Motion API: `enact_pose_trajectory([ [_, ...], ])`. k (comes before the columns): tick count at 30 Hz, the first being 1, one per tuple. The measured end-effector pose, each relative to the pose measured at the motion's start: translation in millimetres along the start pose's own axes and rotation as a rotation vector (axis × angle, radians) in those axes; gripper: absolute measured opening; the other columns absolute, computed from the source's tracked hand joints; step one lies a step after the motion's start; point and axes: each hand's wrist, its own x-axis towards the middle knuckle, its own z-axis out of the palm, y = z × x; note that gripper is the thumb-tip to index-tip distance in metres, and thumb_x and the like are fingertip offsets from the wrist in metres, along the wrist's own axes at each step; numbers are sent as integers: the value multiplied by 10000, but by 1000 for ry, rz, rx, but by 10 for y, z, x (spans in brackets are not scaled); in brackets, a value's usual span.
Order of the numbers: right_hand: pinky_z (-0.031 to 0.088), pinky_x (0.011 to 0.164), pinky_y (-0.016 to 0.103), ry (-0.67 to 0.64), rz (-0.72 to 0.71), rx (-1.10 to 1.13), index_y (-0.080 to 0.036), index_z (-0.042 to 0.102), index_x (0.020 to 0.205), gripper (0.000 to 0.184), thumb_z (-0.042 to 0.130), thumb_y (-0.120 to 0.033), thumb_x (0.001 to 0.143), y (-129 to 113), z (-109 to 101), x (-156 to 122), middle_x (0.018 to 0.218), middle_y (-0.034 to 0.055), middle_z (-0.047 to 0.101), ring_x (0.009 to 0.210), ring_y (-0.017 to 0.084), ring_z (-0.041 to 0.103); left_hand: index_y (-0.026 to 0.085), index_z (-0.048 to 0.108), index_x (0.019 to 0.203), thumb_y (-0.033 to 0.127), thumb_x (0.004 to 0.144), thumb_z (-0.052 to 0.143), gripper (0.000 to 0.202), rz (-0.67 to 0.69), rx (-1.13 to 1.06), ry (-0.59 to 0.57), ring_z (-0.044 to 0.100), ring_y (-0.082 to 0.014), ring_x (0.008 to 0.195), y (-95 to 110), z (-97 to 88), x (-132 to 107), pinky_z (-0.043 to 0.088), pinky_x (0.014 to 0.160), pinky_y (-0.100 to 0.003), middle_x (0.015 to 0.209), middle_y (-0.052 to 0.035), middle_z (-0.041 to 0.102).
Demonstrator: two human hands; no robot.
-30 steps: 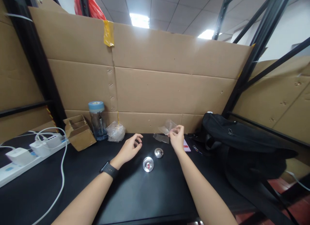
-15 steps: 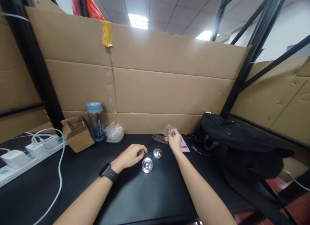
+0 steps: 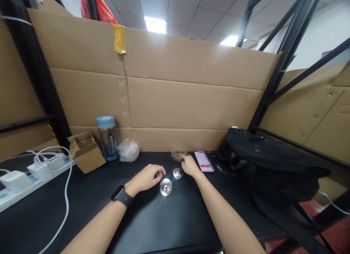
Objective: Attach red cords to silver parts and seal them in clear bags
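Observation:
My left hand [image 3: 150,176] rests on the black table with its fingers loosely curved and a gap between thumb and forefinger; it holds nothing. Just right of it stands a shiny round metal piece [image 3: 165,187] with a red spot in its centre. A second, domed silver piece [image 3: 177,174] lies slightly farther back, between the hands. My right hand [image 3: 190,166] reaches over the table behind that piece, forefinger stretched out against the near edge of a clear plastic bag [image 3: 178,156]. Its other fingers are partly hidden.
At the left are a power strip [image 3: 45,169] with white cables, an opened cardboard box [image 3: 86,153], a blue-lidded bottle [image 3: 107,139] and crumpled plastic [image 3: 129,151]. A phone-like flat item [image 3: 203,161] and a black bag [image 3: 273,163] lie right. Cardboard [image 3: 169,101] walls the back.
My right hand has moved left and lowered the raised clear plastic onto the plastic lying on the table. The flat item behind it is now uncovered. My left hand has stayed put.

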Motion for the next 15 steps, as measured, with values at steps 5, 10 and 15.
enact_pose_trajectory([
  [5,414,1078,323,-75,-36,-62,-153,566,1408,670,523,-29,751,-55,0,-23,1282,127,687,1225,253,602,202,721,965,183,858,520,229,-10,19,-14,607,-139,655,-22,12,0,433,664,-220,766,-20,695],
  [10,478,904,289,-38,-30,-128,-197,599,1332,575,554,-70,773,-124,-113,-44,1093,98,749,1039,242,688,206,715,964,196,876,522,213,-12,26,-20,613,-140,658,23,-18,0,434,666,-222,764,-18,699],
  [15,461,757,318,40,120,-308,-266,675,1186,399,575,-190,808,-196,-297,-89,990,91,751,926,270,704,201,732,975,349,868,639,205,25,-45,-79,618,-142,670,51,-38,-14,449,658,-222,779,-23,691],
])
